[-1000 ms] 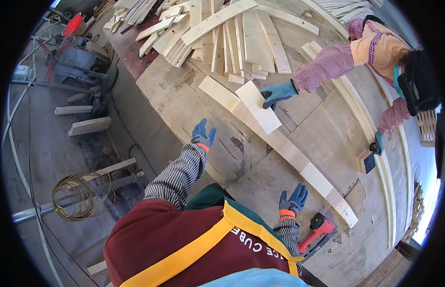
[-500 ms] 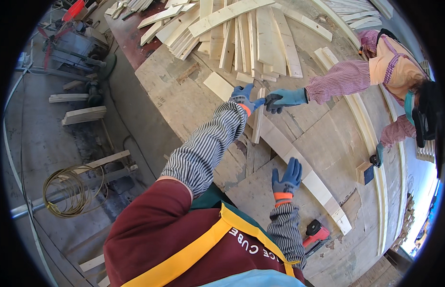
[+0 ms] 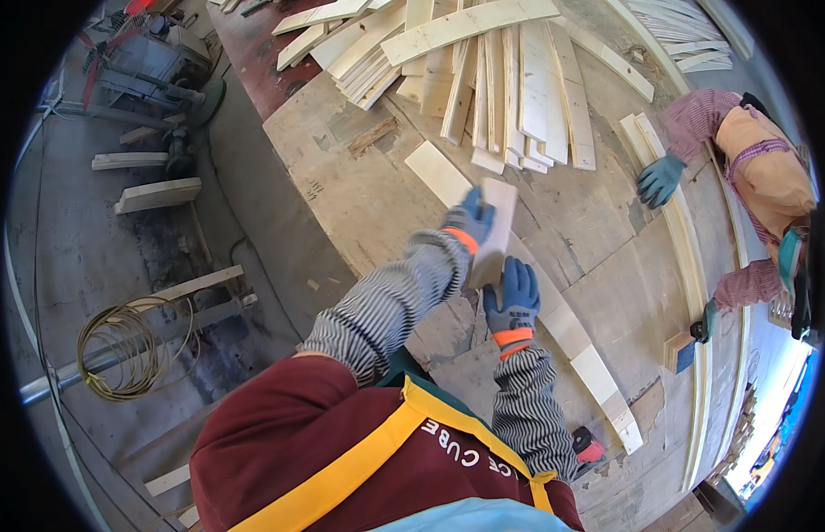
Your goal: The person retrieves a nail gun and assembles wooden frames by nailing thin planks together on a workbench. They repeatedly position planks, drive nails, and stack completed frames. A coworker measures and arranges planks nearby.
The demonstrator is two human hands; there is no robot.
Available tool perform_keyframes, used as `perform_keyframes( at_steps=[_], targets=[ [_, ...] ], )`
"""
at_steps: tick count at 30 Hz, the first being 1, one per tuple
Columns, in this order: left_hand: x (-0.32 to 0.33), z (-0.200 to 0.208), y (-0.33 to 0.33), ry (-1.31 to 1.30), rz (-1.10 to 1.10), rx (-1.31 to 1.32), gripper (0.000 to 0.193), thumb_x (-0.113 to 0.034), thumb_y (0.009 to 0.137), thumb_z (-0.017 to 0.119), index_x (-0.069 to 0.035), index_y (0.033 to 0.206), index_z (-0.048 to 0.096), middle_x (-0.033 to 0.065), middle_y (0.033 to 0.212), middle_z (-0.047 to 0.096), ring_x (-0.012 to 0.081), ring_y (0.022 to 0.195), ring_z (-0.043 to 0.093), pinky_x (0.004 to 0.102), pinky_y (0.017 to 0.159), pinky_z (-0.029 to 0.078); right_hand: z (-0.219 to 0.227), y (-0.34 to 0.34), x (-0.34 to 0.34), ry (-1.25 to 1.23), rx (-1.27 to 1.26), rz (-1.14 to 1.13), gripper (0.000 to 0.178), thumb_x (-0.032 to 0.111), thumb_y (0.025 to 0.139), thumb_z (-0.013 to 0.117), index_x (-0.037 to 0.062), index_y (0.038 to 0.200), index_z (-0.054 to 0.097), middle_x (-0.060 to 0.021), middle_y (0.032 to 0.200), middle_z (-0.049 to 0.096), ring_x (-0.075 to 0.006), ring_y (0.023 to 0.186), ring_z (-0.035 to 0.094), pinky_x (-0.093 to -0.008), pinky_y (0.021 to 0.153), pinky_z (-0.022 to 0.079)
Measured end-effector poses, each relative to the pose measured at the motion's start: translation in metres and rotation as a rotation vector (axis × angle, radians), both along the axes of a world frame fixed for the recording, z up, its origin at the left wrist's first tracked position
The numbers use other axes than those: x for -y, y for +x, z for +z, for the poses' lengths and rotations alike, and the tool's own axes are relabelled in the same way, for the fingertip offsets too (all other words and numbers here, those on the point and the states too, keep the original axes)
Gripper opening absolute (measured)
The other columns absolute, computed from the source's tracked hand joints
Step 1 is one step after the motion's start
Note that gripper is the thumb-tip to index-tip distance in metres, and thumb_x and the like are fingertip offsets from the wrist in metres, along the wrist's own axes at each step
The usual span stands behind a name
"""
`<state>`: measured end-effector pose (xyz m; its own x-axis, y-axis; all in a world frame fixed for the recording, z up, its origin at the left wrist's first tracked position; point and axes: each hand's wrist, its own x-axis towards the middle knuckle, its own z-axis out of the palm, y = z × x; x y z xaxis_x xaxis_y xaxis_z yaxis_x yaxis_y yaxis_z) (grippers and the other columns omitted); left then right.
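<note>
One short board (image 3: 498, 213), blurred, takes the centre of our dial, slanting across a line of pale planks (image 3: 594, 372) on the worktable (image 3: 342, 142); and look, the left hand (image 3: 468, 222) has its gloved fingers closed on the board's edge at nine o'clock! Down at six, the right hand (image 3: 516, 300) shows open, fingers spread up toward the board's lower end, though whether they touch it I cannot tell. Those planks run from ten o'clock down to five, where a red tool (image 3: 589, 446) peeks out beside the striped sleeve (image 3: 525, 399). Up at twelve, a great fan of loose boards (image 3: 532, 89)! Just short of three, a co-worker's gloved hand (image 3: 661, 181); at four, a dark-faced block (image 3: 678, 352); and away at eight, off the table, a coil of yellowish hose (image 3: 120, 355).
</note>
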<state>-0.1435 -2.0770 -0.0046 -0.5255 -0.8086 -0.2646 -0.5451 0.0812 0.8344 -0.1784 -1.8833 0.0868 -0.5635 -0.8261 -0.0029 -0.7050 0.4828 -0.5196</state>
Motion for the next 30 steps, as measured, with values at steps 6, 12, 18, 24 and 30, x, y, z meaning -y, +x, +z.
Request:
perform_keyframes(
  at_steps=[6, 12, 18, 24, 30],
  targets=[
    [0.072, 0.034, 0.047, 0.453, 0.709, -0.653, 0.036, -0.013, 0.093, 0.063, -0.002, 0.124, 0.049, 0.0118, 0.102, 0.065, 0.0169, 0.073, 0.065, 0.0314, 0.062, 0.055, -0.010, -0.006, -0.048, 0.020, -0.016, -0.094, 0.066, 0.026, 0.081, 0.067, 0.0064, 0.139, 0.045, -0.0163, 0.134, 0.051, -0.0373, 0.129, 0.044, -0.0491, 0.102, 0.038],
    [0.085, -0.006, 0.033, 0.326, 0.723, -0.632, 0.032, -0.016, 0.092, 0.066, -0.002, 0.117, 0.051, 0.0116, 0.101, 0.066, 0.0175, 0.076, 0.064, 0.0368, 0.066, 0.058, -0.008, 0.007, -0.058, 0.072, 0.018, -0.118, 0.064, 0.027, 0.081, 0.067, 0.0066, 0.139, 0.046, -0.0168, 0.133, 0.053, -0.0377, 0.127, 0.045, -0.0493, 0.103, 0.038],
    [0.077, -0.018, 0.031, 0.417, 0.651, -0.534, 0.032, -0.022, 0.092, 0.066, -0.005, 0.116, 0.052, 0.0114, 0.099, 0.066, 0.0230, 0.082, 0.068, 0.0426, 0.070, 0.060, -0.009, 0.003, -0.059, 0.016, 0.036, -0.169, 0.063, 0.027, 0.081, 0.068, 0.0065, 0.138, 0.047, -0.0163, 0.133, 0.052, -0.0375, 0.127, 0.045, -0.0483, 0.103, 0.038],
    [0.087, -0.007, 0.039, 0.370, 0.519, -0.332, 0.030, -0.029, 0.091, 0.068, -0.007, 0.108, 0.056, 0.0072, 0.093, 0.067, 0.0189, 0.075, 0.066, 0.0381, 0.064, 0.060, -0.010, 0.001, -0.069, 0.006, 0.021, -0.211, 0.063, 0.026, 0.081, 0.068, 0.0056, 0.137, 0.047, -0.0168, 0.133, 0.053, -0.0384, 0.127, 0.045, -0.0479, 0.104, 0.038],
    [0.100, -0.007, 0.044, 0.366, 0.481, -0.258, 0.031, -0.027, 0.089, 0.070, -0.003, 0.103, 0.056, 0.0091, 0.087, 0.066, 0.0198, 0.067, 0.066, 0.0342, 0.054, 0.060, -0.012, 0.007, -0.086, 0.010, 0.028, -0.264, 0.063, 0.025, 0.081, 0.068, 0.0054, 0.137, 0.047, -0.0171, 0.132, 0.054, -0.0395, 0.125, 0.046, -0.0478, 0.104, 0.038]
  ],
)
